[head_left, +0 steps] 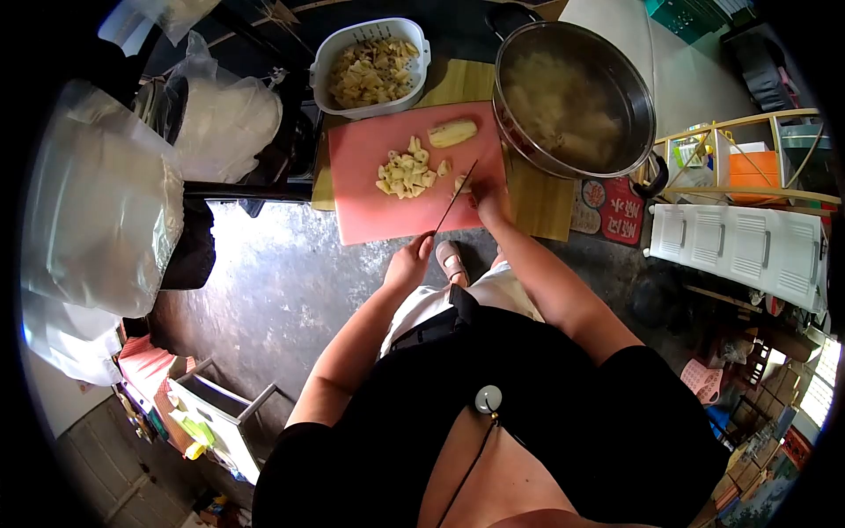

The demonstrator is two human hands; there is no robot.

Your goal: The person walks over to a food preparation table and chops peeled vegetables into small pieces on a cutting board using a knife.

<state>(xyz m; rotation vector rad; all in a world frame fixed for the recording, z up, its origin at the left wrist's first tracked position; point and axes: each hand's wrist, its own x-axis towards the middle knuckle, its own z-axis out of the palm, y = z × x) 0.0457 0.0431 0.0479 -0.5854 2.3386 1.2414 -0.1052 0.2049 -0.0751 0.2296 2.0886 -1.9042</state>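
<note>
My left hand (409, 262) is closed around the handle of a knife (455, 201), whose thin blade points up and away over the pink cutting board (356, 207). At the board's right side, my right hand (491, 204) has its fingers bent down on a short pale piece of what looks like lotus root (461, 184), beside the blade. Left of the blade lies a pile of cut pale chunks (407, 173), some with holes. Farther back on the board rests a longer peeled section (452, 133).
Behind the board stands a white colander (319, 77) of cut yellowish-brown pieces. A large steel pot (650, 110) of cloudy liquid and pale lumps sits at the right. Plastic-covered items (97, 202) are on the left, white drawers (735, 251) on the right.
</note>
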